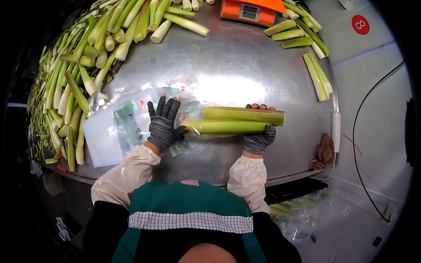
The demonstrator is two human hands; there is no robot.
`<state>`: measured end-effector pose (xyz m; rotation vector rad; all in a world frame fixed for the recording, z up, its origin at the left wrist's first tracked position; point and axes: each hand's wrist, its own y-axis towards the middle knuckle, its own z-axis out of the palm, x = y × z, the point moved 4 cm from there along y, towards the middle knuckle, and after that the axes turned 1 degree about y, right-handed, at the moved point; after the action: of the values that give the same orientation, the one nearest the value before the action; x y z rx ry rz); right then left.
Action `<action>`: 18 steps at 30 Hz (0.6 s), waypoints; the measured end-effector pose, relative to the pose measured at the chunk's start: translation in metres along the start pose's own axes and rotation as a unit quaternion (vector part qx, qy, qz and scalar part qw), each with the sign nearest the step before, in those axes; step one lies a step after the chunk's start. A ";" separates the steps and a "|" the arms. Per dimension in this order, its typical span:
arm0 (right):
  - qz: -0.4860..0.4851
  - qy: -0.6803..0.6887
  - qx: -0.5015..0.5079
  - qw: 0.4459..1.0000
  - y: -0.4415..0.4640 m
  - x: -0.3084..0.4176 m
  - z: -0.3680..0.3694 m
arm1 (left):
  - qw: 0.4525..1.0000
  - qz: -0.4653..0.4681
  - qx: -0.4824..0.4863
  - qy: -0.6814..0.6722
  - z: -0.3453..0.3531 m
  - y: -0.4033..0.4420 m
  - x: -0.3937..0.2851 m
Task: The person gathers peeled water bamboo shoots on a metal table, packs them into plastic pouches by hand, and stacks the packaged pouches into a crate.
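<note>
We see two trimmed green stalks (237, 127) lying side by side in the grasp of the right hand (258, 139), its thumb bent over their near edge and its fingertips showing along the far one. Their other ends reach the thumb of the left hand (163, 125); we cannot tell whether it touches them. The left fingers are slightly spread over clear plastic bags (126, 125), which bear red round marks and green print too small for us to read. Left of those fingers we find a flat whitish sheet (101, 140), and past it a heap of stalks (63, 92) on the metal table (298, 79).

Well beyond the right fingertips stands an orange scale (268, 17); we cannot read its grey display (249, 12). Further to the right of those fingertips, a red round sticker (360, 25) shows us a white "8". Right of the right thumb lie a crumpled brown cloth (323, 154) and a white power strip (336, 127). Nearer us than both hands, the green apron (188, 199) carries a reddish tag (190, 182) whose writing we cannot make out
</note>
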<state>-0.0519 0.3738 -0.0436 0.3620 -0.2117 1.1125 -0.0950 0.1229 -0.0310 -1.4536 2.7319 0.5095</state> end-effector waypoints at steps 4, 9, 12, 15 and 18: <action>0.019 0.008 -0.032 0.999 0.003 -0.003 0.010 | 0.998 -0.011 0.040 -0.051 0.007 0.003 0.004; 0.062 -0.015 -0.256 0.965 0.008 -0.015 -0.020 | 0.997 -0.008 -0.002 -0.081 0.014 0.009 0.000; 0.070 -0.002 -0.355 0.932 0.005 -0.021 -0.035 | 0.996 -0.039 -0.033 -0.073 0.020 0.020 0.004; 0.102 0.030 -0.392 0.914 -0.003 -0.031 -0.041 | 0.989 -0.055 -0.064 -0.117 0.026 0.029 0.009; 0.119 0.041 -0.356 0.926 -0.008 -0.032 -0.033 | 0.992 -0.037 -0.058 -0.101 0.026 0.033 0.010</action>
<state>-0.0588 0.3568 -0.0859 -0.3706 -0.5761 1.2048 -0.1312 0.1398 -0.0479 -1.4331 2.5194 0.7786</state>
